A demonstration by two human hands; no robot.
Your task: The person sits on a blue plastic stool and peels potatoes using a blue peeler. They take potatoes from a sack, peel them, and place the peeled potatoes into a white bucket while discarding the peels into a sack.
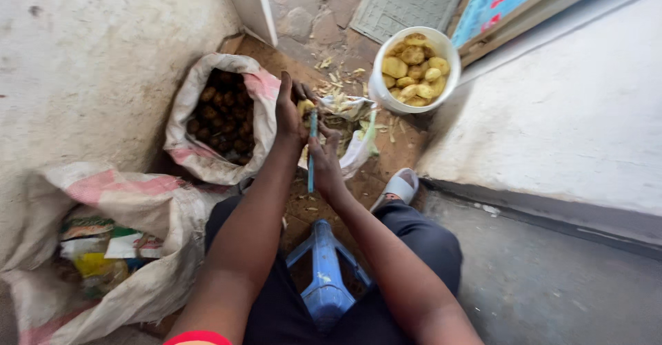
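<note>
Brown dirt floor [407,145] lies under you, scattered with pale peels, between rough white walls [89,62]. Your left hand [288,114] curls around a half-peeled potato [305,105]; your right hand [324,159] grips a thin blue peeler [312,148] against it. A woven sack [207,155] of dark potatoes stands left, a round white bucket [441,45] of smooth yellow ones beyond. You sit on a blue plastic stool [325,276].

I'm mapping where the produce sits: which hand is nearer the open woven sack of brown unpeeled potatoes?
The left. The left hand is right beside the open woven sack of brown unpeeled potatoes, at its rim; the right hand is farther off, holding a blue-handled peeler.
</note>
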